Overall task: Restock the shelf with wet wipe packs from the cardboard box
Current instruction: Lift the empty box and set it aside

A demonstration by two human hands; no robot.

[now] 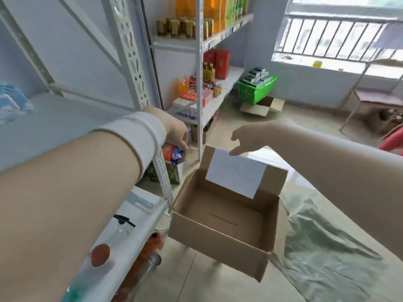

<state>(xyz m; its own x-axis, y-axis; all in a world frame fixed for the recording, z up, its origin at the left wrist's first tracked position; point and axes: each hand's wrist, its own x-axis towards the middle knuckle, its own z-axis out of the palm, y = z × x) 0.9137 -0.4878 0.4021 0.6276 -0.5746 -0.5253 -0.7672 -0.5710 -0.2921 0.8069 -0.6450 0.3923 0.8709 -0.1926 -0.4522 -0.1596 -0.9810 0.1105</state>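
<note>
An open cardboard box point(220, 243) stands on the floor below me, its inside bare, with a white paper label on the raised back flap. Blue-and-white wet wipe packs point(8, 103) lie at the far left on the white shelf point(65, 125). My left hand point(176, 132), with a white wristband on the forearm, hangs past the shelf's upright post, fingers pointing down and holding nothing. Just above the box's back flap hovers my right hand point(246, 138), fingers loosely apart and holding nothing.
A second rack point(199, 83) behind holds orange and green bottles, gold jars, red boxes and small cartons. A green basket point(255, 88) of boxes sits on another carton on the floor. A plastic sheet point(322, 247) lies right of the box; a chair point(379, 94) stands by the window.
</note>
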